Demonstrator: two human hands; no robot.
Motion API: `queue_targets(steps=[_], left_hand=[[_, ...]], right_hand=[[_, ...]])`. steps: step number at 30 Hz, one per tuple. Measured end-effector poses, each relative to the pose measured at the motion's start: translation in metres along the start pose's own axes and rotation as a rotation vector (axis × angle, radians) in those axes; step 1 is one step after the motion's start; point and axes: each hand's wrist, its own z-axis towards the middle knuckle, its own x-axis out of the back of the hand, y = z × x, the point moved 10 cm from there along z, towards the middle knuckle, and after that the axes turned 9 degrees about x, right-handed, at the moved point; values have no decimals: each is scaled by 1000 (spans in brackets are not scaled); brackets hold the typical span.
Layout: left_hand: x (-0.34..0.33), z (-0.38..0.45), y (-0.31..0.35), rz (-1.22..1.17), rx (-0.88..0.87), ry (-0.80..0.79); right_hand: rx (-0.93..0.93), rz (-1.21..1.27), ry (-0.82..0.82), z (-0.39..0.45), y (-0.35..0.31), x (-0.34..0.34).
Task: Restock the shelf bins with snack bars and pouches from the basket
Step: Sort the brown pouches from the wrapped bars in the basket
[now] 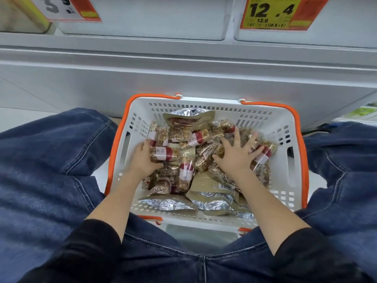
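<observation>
A white basket (285, 127) with orange handles sits on the floor between my knees. It holds several clear-wrapped snack bars with red and white labels, and tan and silver pouches (212, 199) near its front. My left hand (141, 158) grips one snack bar (164, 154) at the basket's left side. My right hand (237, 154) lies flat with spread fingers on the pile of bars (206, 156) at the right. Another pouch (189, 117) lies at the back.
White shelf bins (142, 19) run across the top, with a yellow and orange price tag (273, 13) reading 12.4 and another tag (67, 9) at the left. A grey shelf base (183, 64) stands just behind the basket. My jeans-clad legs flank the basket.
</observation>
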Motion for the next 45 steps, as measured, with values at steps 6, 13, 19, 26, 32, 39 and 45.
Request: queue_targets(steps=[6, 13, 19, 26, 32, 39, 45], left_hand=[[-34, 9, -33, -628, 340, -91], [-61, 8, -41, -888, 456, -449], [-69, 23, -44, -848, 400, -457], [-67, 30, -38, -975, 392, -437], [-68, 18, -17, -1033, 379, -598], [-23, -9, 48, -1097, 133, -560], [-26, -53, 149, -972, -45, -676]], right_hand=[[486, 139, -21, -4, -109, -13], [296, 495, -261, 33, -147, -75], [306, 501, -316, 57, -161, -78], [248, 792, -255, 57, -160, -74], [255, 968, -202, 31, -146, -41], [286, 1069, 43, -9, -117, 25], [162, 1079, 259, -47, -30, 79]])
